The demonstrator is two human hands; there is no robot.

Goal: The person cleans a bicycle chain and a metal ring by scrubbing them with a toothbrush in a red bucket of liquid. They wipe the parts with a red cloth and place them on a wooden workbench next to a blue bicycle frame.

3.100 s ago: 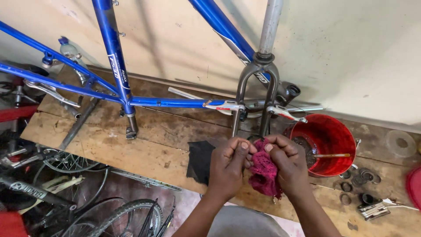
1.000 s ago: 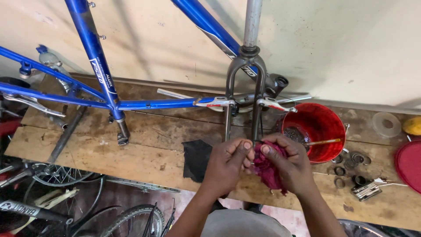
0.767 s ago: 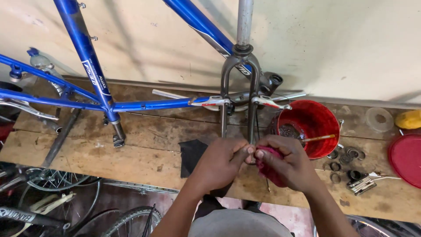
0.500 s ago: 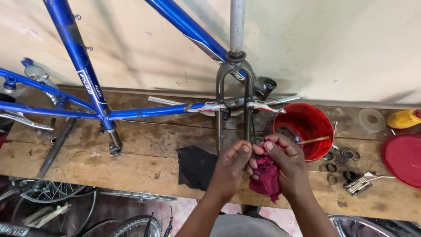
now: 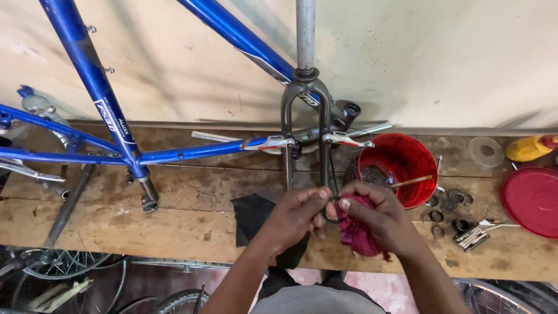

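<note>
**Both hands on a small ring and a rag, over the worktop's near edge**

Left hand (image 5: 296,216) pinches a small dark metal ring (image 5: 331,210) between thumb and fingers, closed on it. Right hand (image 5: 375,218), at 3 o'clock of the left and touching it at the fingertips, is closed round a crimson rag (image 5: 354,235), bunched against the ring.

Grey fork (image 5: 304,116) stands at 12 o'clock of the hands, against the blue bicycle frame (image 5: 110,122). Red bucket (image 5: 401,166) at 1 o'clock, a stick resting in it. Black cloth (image 5: 251,212) on the wooden worktop (image 5: 116,227), at 9 o'clock. Loose rings and washers (image 5: 447,209) at 3 o'clock; red lid (image 5: 532,200) beyond them.
</note>
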